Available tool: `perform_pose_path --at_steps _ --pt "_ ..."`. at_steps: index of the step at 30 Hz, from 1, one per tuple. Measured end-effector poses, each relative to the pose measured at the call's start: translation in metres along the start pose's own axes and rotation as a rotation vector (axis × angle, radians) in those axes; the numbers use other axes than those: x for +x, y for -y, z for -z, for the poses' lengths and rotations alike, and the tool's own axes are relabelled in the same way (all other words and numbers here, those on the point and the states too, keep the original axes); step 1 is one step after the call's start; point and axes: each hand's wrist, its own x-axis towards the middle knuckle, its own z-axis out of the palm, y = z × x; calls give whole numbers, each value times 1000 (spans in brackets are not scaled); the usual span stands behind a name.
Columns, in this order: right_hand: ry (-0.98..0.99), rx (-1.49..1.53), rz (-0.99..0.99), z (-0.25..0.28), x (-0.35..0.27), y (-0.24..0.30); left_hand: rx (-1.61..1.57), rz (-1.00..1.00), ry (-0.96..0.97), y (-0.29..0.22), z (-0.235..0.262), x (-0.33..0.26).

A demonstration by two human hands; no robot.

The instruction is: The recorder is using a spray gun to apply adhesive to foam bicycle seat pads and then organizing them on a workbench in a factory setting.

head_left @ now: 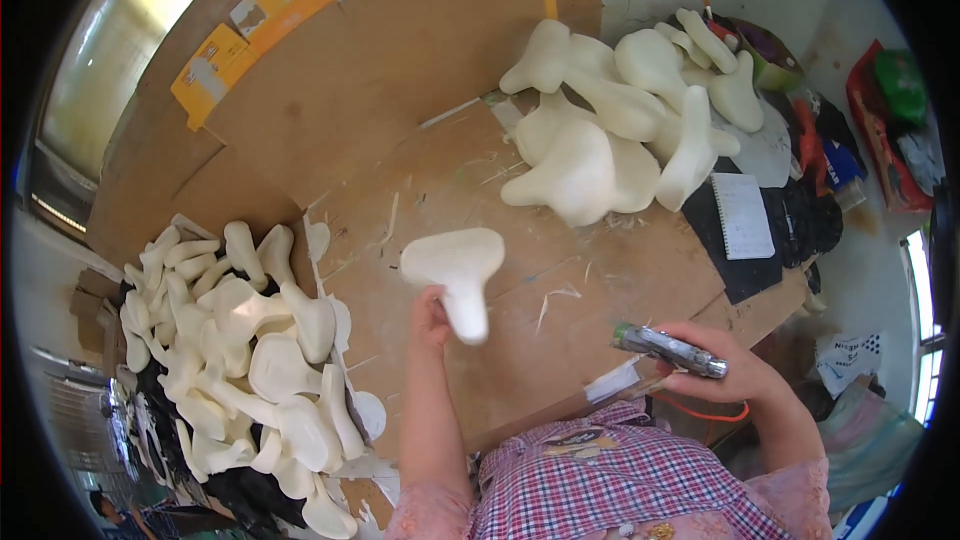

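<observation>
My left hand (431,320) is closed on the narrow part of a cream-white foam bicycle saddle pad (458,265), held over the cardboard-covered table with its wide end away from me. My right hand (703,358) is wrapped round a silver cylindrical power tool (672,348). The tool's greenish tip points left, apart from the pad. What kind of tool it is does not show clearly. Below the right hand an orange hose or cord (712,416) curves, and its join to the tool is hidden.
A heap of similar pads (575,165) lies at the far right of the cardboard tabletop (390,350). Many more pads (285,370) are piled on black cloth at the left. An open notebook (742,215) rests at the right. Cardboard walls (400,50) stand behind. Thin scraps litter the surface.
</observation>
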Motion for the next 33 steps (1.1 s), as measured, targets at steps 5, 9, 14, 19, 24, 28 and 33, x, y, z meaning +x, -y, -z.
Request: perform_pose_path --at_steps 5,9,14,19,24,28,33 --pt "-88 20 5 -4 -17 13 371 123 -284 3 -3 -4" --pt "-121 1 52 -17 -24 29 313 25 -341 -2 20 5" --pt "-274 124 9 -25 -40 47 346 -212 -307 -15 7 3" --pt "-41 -128 45 -28 -39 51 228 -248 -364 -21 23 1" --pt "-240 156 114 -34 -25 55 198 -288 -427 -33 63 -6" --pt "-309 216 181 -15 -27 47 -634 -777 -341 -89 61 -41" --pt "-327 90 11 21 -45 41 585 -349 -271 -17 -6 2"
